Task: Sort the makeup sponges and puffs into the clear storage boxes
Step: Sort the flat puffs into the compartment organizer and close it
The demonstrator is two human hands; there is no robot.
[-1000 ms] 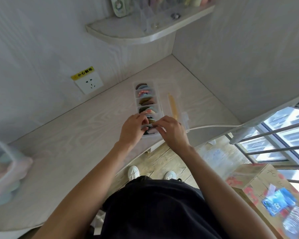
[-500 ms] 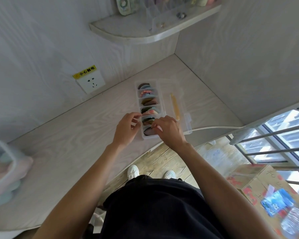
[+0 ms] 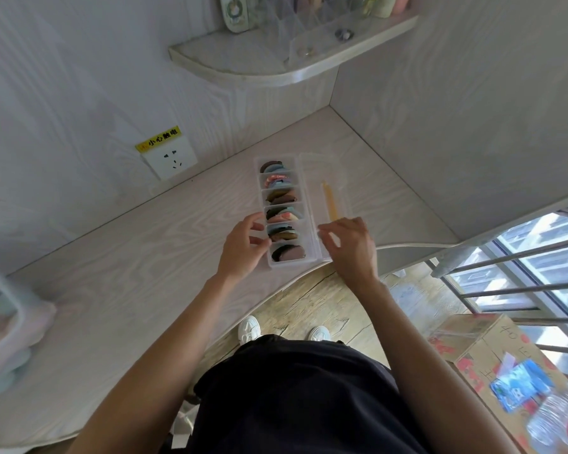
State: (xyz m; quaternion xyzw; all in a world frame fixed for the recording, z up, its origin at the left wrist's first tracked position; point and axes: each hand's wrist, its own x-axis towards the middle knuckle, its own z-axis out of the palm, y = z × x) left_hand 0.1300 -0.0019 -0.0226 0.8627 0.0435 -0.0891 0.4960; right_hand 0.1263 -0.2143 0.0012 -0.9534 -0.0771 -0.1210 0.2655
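A clear storage box with several compartments lies on the pale wooden desk, near its front edge. Each compartment holds coloured makeup puffs standing on edge: dark, pink, blue and brown ones. The box's clear lid lies folded open to the right, with a yellow strip on it. My left hand rests at the box's left wall, fingers apart, holding nothing. My right hand hovers over the lid's near end, fingers curled loosely and empty.
A second clear box with pastel sponges stands at the desk's far left edge. A wall socket is behind the desk. A corner shelf with clear organisers hangs above. A cardboard box sits on the floor, right.
Both hands have drawn back from the nearest compartment. The left one went to the box's left side, the right one moved right over the lid. The nearest puffs now show.
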